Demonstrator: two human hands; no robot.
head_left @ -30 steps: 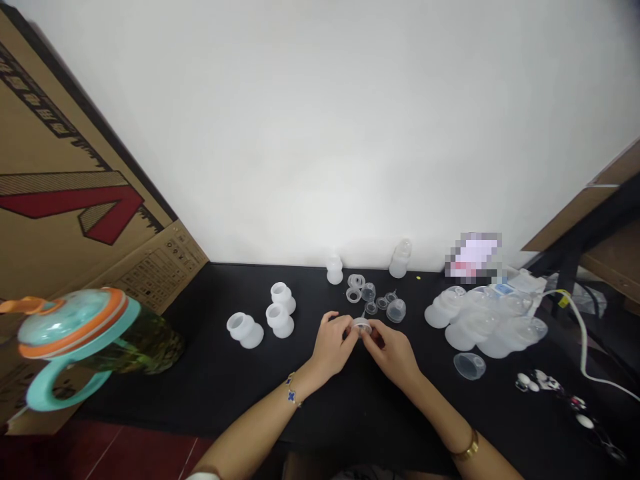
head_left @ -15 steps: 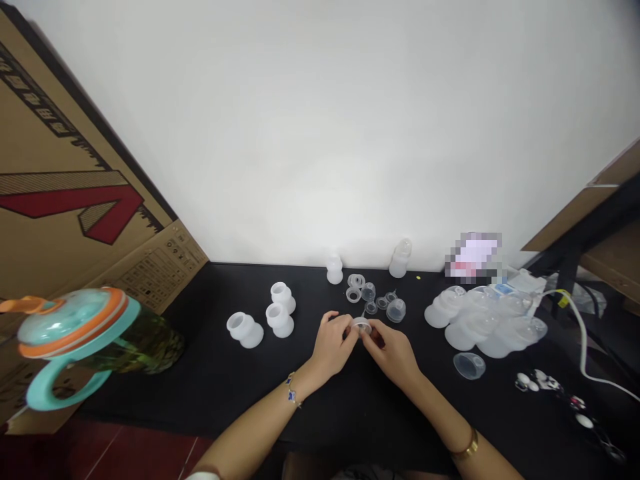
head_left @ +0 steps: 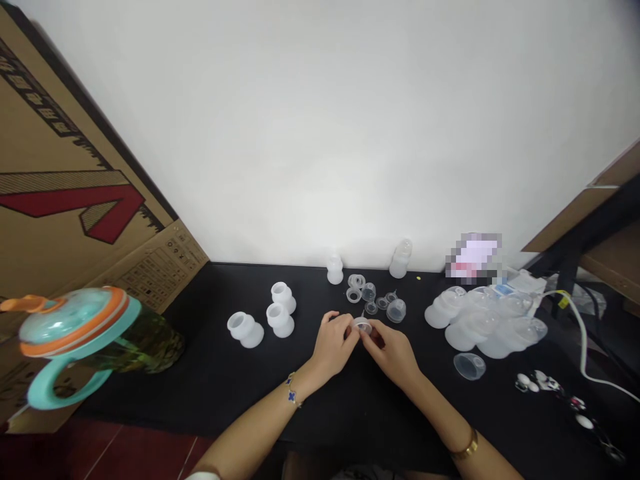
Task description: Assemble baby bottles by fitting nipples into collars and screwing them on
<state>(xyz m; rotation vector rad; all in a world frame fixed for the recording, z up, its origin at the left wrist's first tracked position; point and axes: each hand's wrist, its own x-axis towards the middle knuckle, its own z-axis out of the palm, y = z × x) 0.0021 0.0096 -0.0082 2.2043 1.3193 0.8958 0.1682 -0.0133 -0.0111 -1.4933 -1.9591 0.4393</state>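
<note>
Both hands meet over the middle of the black table (head_left: pixel 210 373). My left hand (head_left: pixel 334 347) and my right hand (head_left: pixel 393 353) pinch one small clear plastic ring part (head_left: pixel 363 326) between their fingertips. Just behind them lies a cluster of small clear rings and caps (head_left: pixel 373 297). To the left stand three white silicone cups (head_left: pixel 273 317). A pile of clear domed shells (head_left: pixel 483 320) lies to the right, and one clear cup (head_left: pixel 469 365) lies apart in front of it.
A teal and orange lidded jug (head_left: pixel 85 347) stands at the near left, in front of a leaning cardboard box (head_left: pixel 70 200). Two small white bottles (head_left: pixel 335 268) stand by the wall. A white cable (head_left: pixel 583 333) and small white pieces (head_left: pixel 537 381) lie at the right.
</note>
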